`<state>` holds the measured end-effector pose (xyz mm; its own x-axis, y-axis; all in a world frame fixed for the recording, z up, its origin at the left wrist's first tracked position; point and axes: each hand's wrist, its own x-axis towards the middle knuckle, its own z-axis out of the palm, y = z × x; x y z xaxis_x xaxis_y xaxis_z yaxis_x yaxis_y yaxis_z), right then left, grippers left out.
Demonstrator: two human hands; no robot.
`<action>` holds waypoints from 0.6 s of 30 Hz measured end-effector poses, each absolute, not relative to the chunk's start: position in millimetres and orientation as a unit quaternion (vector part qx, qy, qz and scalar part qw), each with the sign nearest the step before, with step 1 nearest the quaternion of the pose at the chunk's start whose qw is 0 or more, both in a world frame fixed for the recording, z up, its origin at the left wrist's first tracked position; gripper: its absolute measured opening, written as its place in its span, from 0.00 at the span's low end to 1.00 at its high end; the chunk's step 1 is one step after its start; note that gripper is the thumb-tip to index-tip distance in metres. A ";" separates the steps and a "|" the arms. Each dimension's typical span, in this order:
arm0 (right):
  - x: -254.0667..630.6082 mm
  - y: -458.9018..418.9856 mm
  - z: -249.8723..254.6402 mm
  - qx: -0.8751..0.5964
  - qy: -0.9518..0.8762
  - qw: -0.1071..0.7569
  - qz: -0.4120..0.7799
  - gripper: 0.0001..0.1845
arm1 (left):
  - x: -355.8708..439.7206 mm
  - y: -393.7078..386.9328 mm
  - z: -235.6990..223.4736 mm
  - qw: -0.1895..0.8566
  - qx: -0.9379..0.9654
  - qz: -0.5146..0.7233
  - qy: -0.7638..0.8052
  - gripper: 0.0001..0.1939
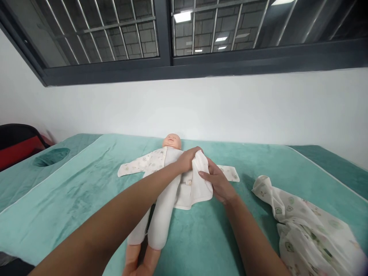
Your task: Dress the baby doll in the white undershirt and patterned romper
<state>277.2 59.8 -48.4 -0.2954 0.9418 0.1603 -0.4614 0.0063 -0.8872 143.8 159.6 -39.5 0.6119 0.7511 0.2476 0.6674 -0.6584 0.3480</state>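
A baby doll lies on its back, its head towards the wall and its bare feet towards me. White trousers cover its legs. A white baby shirt with a small print lies opened out around its upper body, the sleeves spread to both sides. My left hand is closed on the upper edge of the shirt's folded-up front panel, its forearm crossing over the doll. Lower and to the right, my right hand pinches the same panel. Some fingertips are hidden behind the cloth.
The doll lies on a bed with a teal cover. A crumpled printed baby garment rests at the right. A hole shows in the bed at the left, near a red and black object. Behind stand a white wall and a barred window.
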 end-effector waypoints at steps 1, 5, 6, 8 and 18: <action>273.7 57.9 -48.2 -0.248 -0.477 0.520 0.664 0.36 | 136.0 163.1 -34.8 0.126 0.886 0.213 0.392 0.14; 260.4 53.6 -53.5 -0.178 -0.528 0.459 0.692 0.40 | 99.6 173.6 -19.3 0.139 0.853 0.293 0.410 0.12; 257.8 52.7 -55.7 -0.159 -0.542 0.437 0.700 0.40 | 91.1 174.3 -17.0 0.138 0.846 0.305 0.416 0.12; 254.2 50.3 -59.4 -0.127 -0.569 0.386 0.715 0.39 | 76.9 172.9 -14.6 0.134 0.836 0.321 0.425 0.09; 258.0 45.6 -60.2 -0.145 -0.605 0.335 0.708 0.23 | 32.1 166.4 -15.8 0.059 0.735 0.330 0.590 0.05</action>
